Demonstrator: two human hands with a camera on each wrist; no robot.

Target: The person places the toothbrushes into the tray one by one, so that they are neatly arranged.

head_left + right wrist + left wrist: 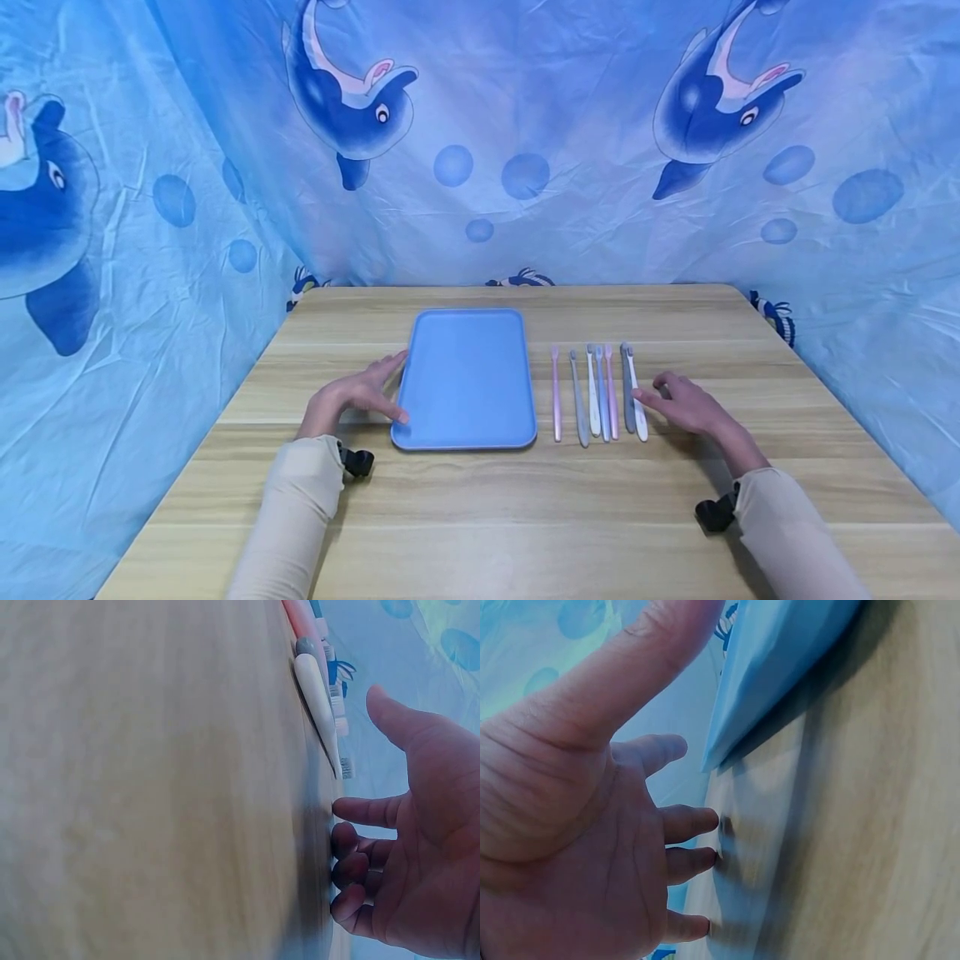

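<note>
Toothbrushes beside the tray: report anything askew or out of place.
Only the spacing looks uneven: the rightmost white toothbrush slants toward its grey neighbour at the head, while the leftmost pink toothbrush lies apart.

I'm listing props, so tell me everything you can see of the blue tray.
The blue tray is a shallow, plain, plastic-looking rectangle with rounded corners and a low raised rim. It lies face up on the wood-grain table, left of the toothbrushes. The left hand is spread at its left edge, thumb toward the near corner; contact is hard to confirm.
</note>
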